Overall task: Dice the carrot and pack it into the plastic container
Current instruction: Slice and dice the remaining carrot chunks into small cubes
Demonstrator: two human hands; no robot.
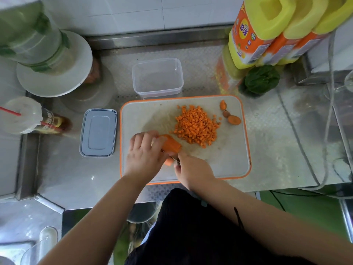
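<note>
On the white, orange-rimmed cutting board [229, 159], my left hand [145, 152] presses down a carrot piece [171, 145]. My right hand [193, 169] grips a knife [174, 158], mostly hidden, its blade at the near end of the carrot. A small cut slice [168, 162] lies between my hands. A heap of diced carrot [196, 126] sits in the board's middle. Carrot end scraps [230, 115] lie at the board's far right corner. The clear plastic container [157, 77] stands without contents just behind the board. Its grey lid [98, 132] lies left of the board.
White plates with a bagged vegetable [53, 73] stand at the back left. A bottle and a cup with a red straw [23, 115] lie at the left. Yellow oil jugs [271, 29] and a green leafy vegetable [261, 79] stand at the back right. A cable [298, 134] crosses the steel counter.
</note>
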